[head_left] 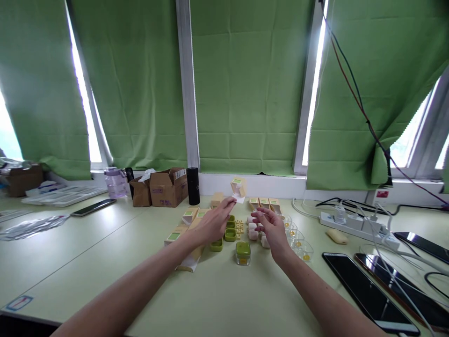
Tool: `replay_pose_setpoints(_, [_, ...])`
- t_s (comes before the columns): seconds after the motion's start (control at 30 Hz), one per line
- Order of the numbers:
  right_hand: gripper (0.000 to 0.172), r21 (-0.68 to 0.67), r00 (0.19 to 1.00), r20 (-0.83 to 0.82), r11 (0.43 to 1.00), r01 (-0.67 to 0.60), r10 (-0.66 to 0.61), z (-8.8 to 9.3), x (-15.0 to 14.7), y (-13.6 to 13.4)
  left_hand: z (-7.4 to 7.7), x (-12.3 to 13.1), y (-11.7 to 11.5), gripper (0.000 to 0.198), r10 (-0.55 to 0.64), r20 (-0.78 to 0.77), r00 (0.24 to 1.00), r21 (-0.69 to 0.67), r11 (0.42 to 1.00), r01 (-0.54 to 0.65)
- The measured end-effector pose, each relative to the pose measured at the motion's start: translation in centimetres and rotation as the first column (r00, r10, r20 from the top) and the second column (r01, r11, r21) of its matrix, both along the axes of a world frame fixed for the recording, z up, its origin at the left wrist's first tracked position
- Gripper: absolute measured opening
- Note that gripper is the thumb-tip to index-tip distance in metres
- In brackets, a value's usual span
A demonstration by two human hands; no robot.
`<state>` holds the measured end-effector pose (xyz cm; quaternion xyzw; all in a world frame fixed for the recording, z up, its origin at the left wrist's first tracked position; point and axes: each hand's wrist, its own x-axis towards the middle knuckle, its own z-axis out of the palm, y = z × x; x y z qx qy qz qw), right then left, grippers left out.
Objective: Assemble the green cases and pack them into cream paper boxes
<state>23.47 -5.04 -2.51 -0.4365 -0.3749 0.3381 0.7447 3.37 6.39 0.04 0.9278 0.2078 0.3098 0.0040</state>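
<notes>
My left hand (pixel 214 221) is raised over the table and pinches the open flap of a small yellow carton (pixel 238 188) with a green label, holding it in the air. My right hand (pixel 271 229) hovers beside it with fingers loosely spread, holding nothing. Below the hands lie green lids (pixel 229 234), small yellow pieces (pixel 239 227), white blocks (pixel 253 232) and a clear jar with a green lid (pixel 242 252). More yellow cartons (pixel 190 216) lie to the left, and others stand upright (pixel 264 202) behind.
Clear cups (pixel 302 250) line up right of the blocks. A power strip (pixel 351 224) with cables and several phones (pixel 365 288) sit at the right. Cardboard boxes (pixel 168 187), a black cylinder (pixel 192 186), a bottle (pixel 115 182) and a phone (pixel 93 207) lie at the back left.
</notes>
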Motion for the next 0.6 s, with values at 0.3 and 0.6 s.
replay_pose_setpoints(0.3, [0.068,-0.075,0.986,-0.051,0.984,-0.163,0.16,0.0,-0.4,1.0,-0.5,-4.8,-7.3,0.074,-0.032,-0.325,0.945,0.214,0.971,0.106])
replay_pose_setpoints(0.6, [0.064,0.102,0.982,0.081,0.979,-0.176,0.169,0.8,-0.9,-0.2,-0.8,-5.0,-7.8,0.051,-0.046,-0.265,0.963,0.271,0.955,0.12])
